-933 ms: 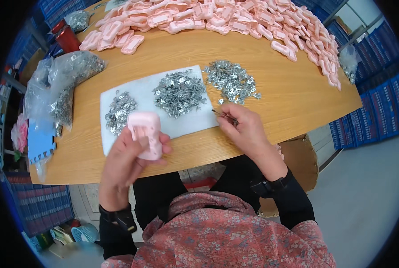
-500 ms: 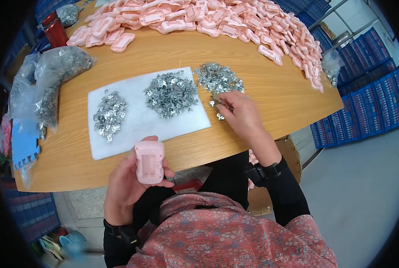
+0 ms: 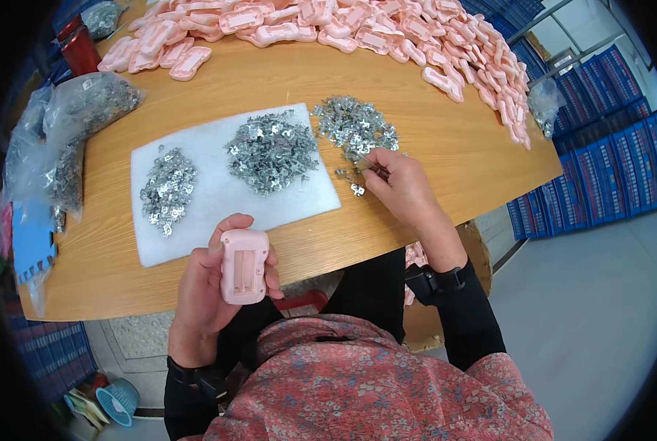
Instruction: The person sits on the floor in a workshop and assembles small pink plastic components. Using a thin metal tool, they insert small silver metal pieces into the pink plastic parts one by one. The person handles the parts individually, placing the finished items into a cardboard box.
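Note:
My left hand [image 3: 202,294] holds a pink plastic casing [image 3: 244,268] just off the table's front edge, fingers wrapped round its sides. The casing's slotted, battery-type compartment faces up and looks bare. My right hand [image 3: 405,192] pinches a small metal contact piece, mostly hidden between thumb and fingers. This hand is at the near side of a loose pile of metal contact pieces [image 3: 356,125] on the wood. Two more piles, a large one [image 3: 272,153] and a smaller one [image 3: 169,189], lie on a white foam sheet [image 3: 214,224].
Many pink casings [image 3: 343,29] are heaped along the far edge of the wooden table [image 3: 240,81]. Clear bags of metal pieces [image 3: 86,110] and a red canister [image 3: 79,48] stand at left. Blue crates [image 3: 600,173] are stacked at right, and an open cardboard box [image 3: 424,327] sits below.
My right hand has drawn slightly nearer and rightward from the loose pile, fingers still pinched. My left fingers have shifted their grip around the casing. The view has moved a little.

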Motion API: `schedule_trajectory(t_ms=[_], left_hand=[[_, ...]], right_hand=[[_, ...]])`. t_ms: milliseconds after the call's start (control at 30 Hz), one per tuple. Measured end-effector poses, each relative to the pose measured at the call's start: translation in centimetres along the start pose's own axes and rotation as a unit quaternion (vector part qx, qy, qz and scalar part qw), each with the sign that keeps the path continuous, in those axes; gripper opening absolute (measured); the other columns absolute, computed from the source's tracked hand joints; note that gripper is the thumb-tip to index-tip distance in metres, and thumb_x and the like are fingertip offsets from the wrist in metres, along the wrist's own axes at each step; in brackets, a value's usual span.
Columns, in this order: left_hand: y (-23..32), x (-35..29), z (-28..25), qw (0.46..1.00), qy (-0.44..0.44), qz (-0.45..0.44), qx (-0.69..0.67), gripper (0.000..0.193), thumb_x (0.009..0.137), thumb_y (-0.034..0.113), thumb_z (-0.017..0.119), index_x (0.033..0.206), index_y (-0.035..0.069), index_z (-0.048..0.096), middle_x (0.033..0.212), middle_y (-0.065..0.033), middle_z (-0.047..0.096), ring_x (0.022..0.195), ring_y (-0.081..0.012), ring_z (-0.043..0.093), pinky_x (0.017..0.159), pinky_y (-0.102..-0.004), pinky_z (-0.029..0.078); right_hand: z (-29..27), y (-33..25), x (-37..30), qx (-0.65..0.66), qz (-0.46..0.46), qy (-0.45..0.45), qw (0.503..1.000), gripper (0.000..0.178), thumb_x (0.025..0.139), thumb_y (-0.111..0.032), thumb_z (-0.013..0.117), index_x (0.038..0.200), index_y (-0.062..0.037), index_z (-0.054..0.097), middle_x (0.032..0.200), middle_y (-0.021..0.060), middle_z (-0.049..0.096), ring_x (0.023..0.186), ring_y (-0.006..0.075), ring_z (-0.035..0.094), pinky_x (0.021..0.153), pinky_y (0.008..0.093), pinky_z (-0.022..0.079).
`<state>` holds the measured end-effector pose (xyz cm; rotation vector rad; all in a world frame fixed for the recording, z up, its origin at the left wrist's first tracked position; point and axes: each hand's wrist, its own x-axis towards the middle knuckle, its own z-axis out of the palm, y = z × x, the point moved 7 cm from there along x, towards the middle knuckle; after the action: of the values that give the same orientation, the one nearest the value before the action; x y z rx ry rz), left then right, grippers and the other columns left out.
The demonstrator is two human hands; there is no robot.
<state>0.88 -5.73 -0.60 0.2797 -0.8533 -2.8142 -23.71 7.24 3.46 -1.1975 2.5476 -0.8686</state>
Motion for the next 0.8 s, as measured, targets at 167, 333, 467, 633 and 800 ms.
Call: schedule_trajectory(t_ms=[167,333,467,633,800], left_hand=[[-0.6,0.6,-0.3,1.0,0.007,0.001,-0.027,0.042,0.1,0.036,0.042,0.136,0.015,0.043,0.102,-0.02,0.061,0.077,-0.0275,0.064,0.064,-0.0422,0.056],[-0.9,0.8,-0.1,1.0,0.025,-0.005,0.018,0.044,0.095,0.023,0.055,0.135,0.014,0.041,0.099,-0.0168,0.06,0.079,-0.0247,0.065,0.068,-0.0402,0.057],[-0.8,0.7,0.1,0.998,0.049,-0.008,0.032,0.044,0.095,0.016,0.054,0.136,0.014,0.039,0.098,-0.0148,0.06,0.081,-0.0232,0.064,0.071,-0.0396,0.057],[-1.0,0.7,-0.3,0.995,0.084,-0.006,0.056,0.051,0.092,0.021,0.06,0.139,0.014,0.041,0.095,-0.0128,0.059,0.077,-0.0213,0.062,0.069,-0.0383,0.056],[-1.0,0.7,-0.6,0.993,0.091,-0.002,0.071,0.053,0.092,0.022,0.061,0.141,0.012,0.041,0.094,-0.0115,0.059,0.077,-0.0208,0.062,0.069,-0.0382,0.056]], right_hand=[[-0.3,-0.8,-1.6,0.036,-0.014,-0.017,0.999,0.013,0.083,-0.007,0.067,0.094,-0.0012,0.062,0.087,0.0156,0.063,0.074,0.0305,0.063,0.066,0.0383,0.049],[0.2,0.4,-2.6,0.034,-0.03,0.024,0.999,0.012,0.083,-0.005,0.066,0.093,-0.0006,0.061,0.084,0.015,0.061,0.073,0.0294,0.061,0.066,0.0372,0.049],[0.1,0.6,-2.7,0.052,-0.025,0.04,0.998,0.012,0.084,-0.005,0.066,0.094,-0.0007,0.061,0.083,0.0147,0.061,0.072,0.0287,0.06,0.065,0.0362,0.048],[-0.2,0.6,-3.1,0.069,-0.016,0.044,0.997,0.013,0.084,-0.006,0.067,0.094,-0.0005,0.061,0.082,0.0137,0.06,0.072,0.0278,0.06,0.065,0.0356,0.048],[0.3,-0.6,-3.4,0.082,-0.024,0.022,0.996,0.013,0.085,-0.008,0.066,0.093,0.0005,0.061,0.082,0.0131,0.061,0.07,0.025,0.06,0.064,0.0339,0.048]])
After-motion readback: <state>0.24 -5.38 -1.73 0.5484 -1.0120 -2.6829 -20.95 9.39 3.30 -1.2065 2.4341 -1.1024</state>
